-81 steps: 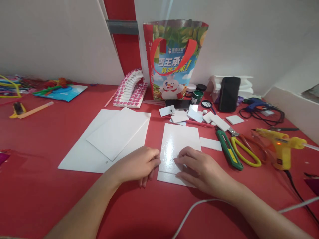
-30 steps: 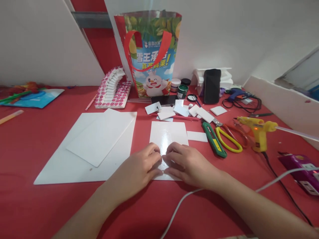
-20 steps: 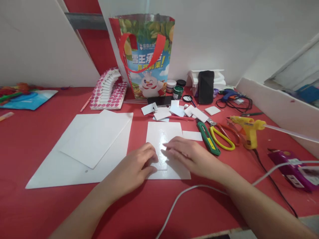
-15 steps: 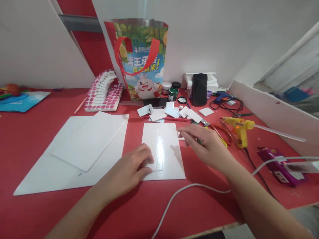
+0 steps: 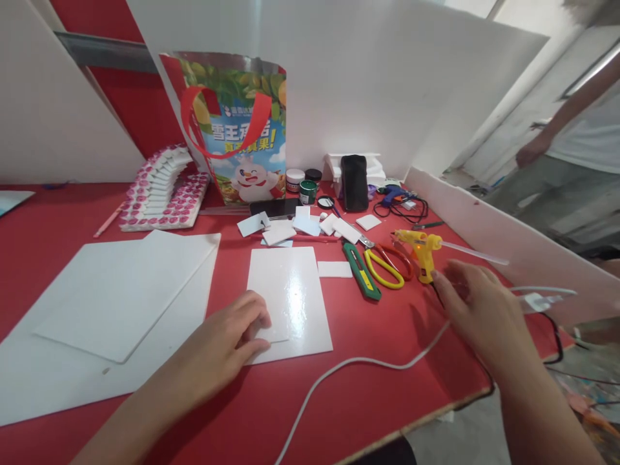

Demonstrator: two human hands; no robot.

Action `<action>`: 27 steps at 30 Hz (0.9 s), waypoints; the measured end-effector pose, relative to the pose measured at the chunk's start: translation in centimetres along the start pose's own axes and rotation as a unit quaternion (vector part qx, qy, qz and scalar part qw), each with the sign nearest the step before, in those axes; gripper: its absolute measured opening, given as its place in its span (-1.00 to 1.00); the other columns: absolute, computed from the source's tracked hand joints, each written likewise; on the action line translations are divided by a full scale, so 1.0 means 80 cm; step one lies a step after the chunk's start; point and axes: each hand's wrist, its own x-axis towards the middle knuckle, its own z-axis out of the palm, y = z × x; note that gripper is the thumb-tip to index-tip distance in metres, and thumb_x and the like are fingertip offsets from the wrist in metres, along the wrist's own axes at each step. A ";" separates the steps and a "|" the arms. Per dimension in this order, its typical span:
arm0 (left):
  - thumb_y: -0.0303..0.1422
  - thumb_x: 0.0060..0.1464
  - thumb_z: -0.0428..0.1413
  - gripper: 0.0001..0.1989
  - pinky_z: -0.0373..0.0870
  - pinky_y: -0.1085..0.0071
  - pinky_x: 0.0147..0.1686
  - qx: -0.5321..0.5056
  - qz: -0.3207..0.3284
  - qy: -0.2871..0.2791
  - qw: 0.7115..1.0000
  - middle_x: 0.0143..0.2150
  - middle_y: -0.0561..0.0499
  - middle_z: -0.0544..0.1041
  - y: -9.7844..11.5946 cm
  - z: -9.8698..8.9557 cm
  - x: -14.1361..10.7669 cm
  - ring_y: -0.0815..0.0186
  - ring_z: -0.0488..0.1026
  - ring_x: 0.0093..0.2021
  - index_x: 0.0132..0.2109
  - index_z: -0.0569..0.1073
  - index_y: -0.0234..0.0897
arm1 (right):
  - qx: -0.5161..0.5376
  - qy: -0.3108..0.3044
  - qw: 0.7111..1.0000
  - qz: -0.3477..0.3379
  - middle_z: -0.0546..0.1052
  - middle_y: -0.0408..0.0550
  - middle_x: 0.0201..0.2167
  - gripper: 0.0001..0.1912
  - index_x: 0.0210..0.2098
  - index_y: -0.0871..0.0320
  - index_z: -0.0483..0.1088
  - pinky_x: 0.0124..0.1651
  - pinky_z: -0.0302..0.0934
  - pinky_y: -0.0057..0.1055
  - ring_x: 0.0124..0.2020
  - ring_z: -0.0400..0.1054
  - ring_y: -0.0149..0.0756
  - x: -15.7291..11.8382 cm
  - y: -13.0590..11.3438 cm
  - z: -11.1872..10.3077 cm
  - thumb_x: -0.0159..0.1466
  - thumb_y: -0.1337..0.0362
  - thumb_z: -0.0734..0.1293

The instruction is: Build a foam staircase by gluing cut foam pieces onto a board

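Note:
My left hand (image 5: pixel 235 339) rests at the lower left of a glossy white board (image 5: pixel 307 290), thumb and fingers closed on the edge of a small white board piece (image 5: pixel 274 336) lying on it. Curled fingers hide part of that piece. My right hand (image 5: pixel 477 300) is beside the yellow hot glue gun (image 5: pixel 423 248), with thumb and fingers apart and nothing seen between them. Its thumb is close to the gun's handle; I cannot tell whether they touch. Left of the gun lie scissors (image 5: pixel 385 270) with yellow and red handles, a green utility knife (image 5: pixel 361 271) and a white strip (image 5: pixel 335 269).
Larger white sheets (image 5: pixel 121 290) overlap on the left. Behind are a printed bag (image 5: pixel 249 142), a rose-patterned model (image 5: pixel 162 194), paint jars (image 5: pixel 309 192) and a black phone (image 5: pixel 354 183). A white cable (image 5: pixel 358 360) crosses the front. Another person (image 5: pixel 576 129) stands at right.
My right hand has moved right, from above the white board's right edge to the glue gun, uncovering the knife and scissors. The view has turned right. My left hand stays on the small piece.

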 end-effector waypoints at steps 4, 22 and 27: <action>-0.29 0.22 0.00 -0.93 0.23 0.36 -0.33 0.005 0.008 0.008 1.000 -0.16 0.07 0.36 -0.001 0.002 -0.001 0.32 0.30 -0.39 -0.25 0.27 -0.14 | -0.019 -0.076 0.995 0.070 0.51 0.40 -0.06 -0.53 0.02 0.33 0.39 -0.13 0.29 -0.12 -0.07 0.44 0.14 0.027 0.008 0.019 0.32 0.10 0.14; -0.32 0.23 -0.03 -0.95 0.26 0.35 -0.30 0.027 0.026 0.015 0.999 -0.13 0.03 0.36 0.004 0.000 -0.006 0.29 0.33 -0.34 -0.21 0.30 -0.16 | 0.172 -0.005 0.957 0.231 0.43 0.04 -0.58 -0.82 -0.59 0.10 0.29 -0.24 0.22 -0.14 -0.35 0.42 0.02 0.070 0.004 0.064 0.09 0.20 0.31; -0.31 0.26 -0.05 -0.83 0.31 0.32 -0.21 0.038 0.052 0.010 0.998 -0.09 -0.04 0.39 0.011 -0.006 -0.008 0.23 0.37 -0.26 -0.07 0.38 -0.19 | 0.360 0.000 0.916 0.175 0.55 0.06 -0.25 -0.77 -0.25 0.15 0.44 -0.26 0.31 -0.26 -0.30 0.44 -0.15 0.060 -0.045 0.015 0.17 0.14 0.35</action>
